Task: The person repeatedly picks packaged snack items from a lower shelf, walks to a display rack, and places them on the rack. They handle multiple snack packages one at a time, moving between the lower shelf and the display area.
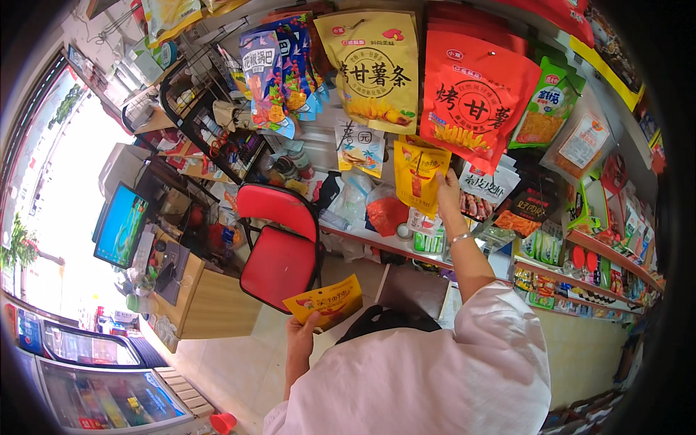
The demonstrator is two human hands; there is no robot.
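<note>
In my left hand (300, 333) is a yellow snack packet (334, 302), gripped at its lower edge and held low beside my body. My right hand (449, 197) reaches up to the rack, its fingers on the right edge of another yellow snack packet (417, 176). That packet is among the hanging bags, partly below a large red snack bag (476, 100) and a large gold snack bag (372, 73). Left of it hangs a white snack bag (360, 148). On the other side, a white-and-black snack packet (485, 182) is close to my right wrist.
A red folding chair (280, 261) stands in front of the shelf, beside a wooden desk (217, 304) with a monitor (122, 225). A glass-topped freezer (109, 391) is at lower left. Stocked shelves (603, 253) run along the right. A brown box (411, 291) is below the hanging bags.
</note>
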